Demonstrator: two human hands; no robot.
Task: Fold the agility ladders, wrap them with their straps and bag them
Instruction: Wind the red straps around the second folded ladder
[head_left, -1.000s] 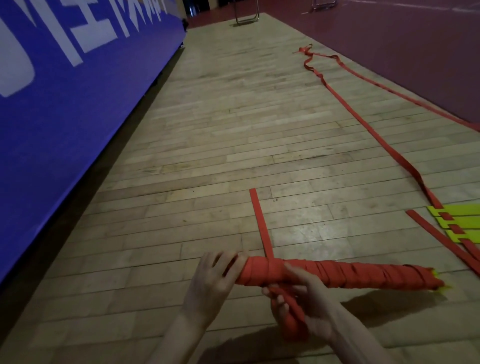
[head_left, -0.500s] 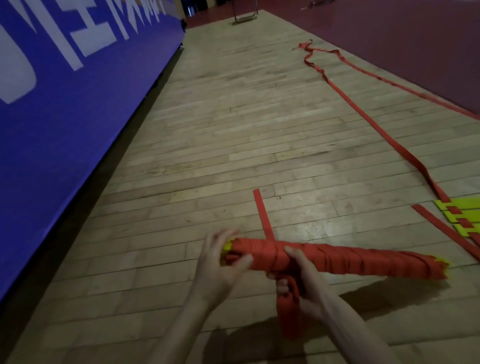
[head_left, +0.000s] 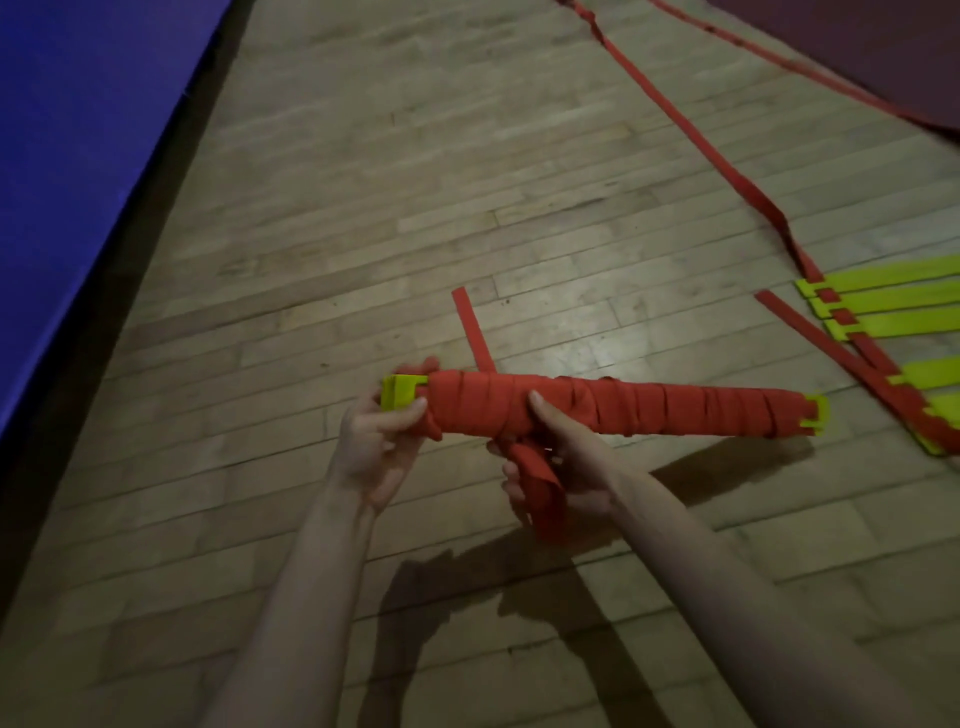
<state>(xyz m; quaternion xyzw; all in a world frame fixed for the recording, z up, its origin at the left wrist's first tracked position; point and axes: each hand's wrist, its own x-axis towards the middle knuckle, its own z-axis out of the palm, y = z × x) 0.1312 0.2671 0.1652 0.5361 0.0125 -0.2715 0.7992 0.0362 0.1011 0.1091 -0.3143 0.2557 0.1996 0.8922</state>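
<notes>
Two bare hands hold a folded agility ladder (head_left: 623, 410), a long bundle of yellow rungs wound round with red strap, level above the wooden floor (head_left: 415, 208). The left hand (head_left: 376, 441) grips the bundle's left end, fingers and thumb curled round it where the yellow rung ends (head_left: 400, 399) stick out past the wrapping. The right hand (head_left: 558, 457) is just beside it toward the middle: its thumb presses on the front of the red winding while its fingers curl round a loose length of red strap (head_left: 540, 493) that hangs down from the bundle's underside. At the far right end, more yellow peeks out of the wrap. A short strap tail (head_left: 471, 330) lies on the boards behind the bundle. A second ladder (head_left: 883, 312) lies flat on the floor to the right, well apart from the hands, its yellow rungs partly cut off by the frame edge, and its long red side strap (head_left: 711, 150) trails away toward the top of the view. A blue wall pad (head_left: 78, 182) runs along the left side, and a dark red floor area (head_left: 883, 52) fills the upper right corner.
</notes>
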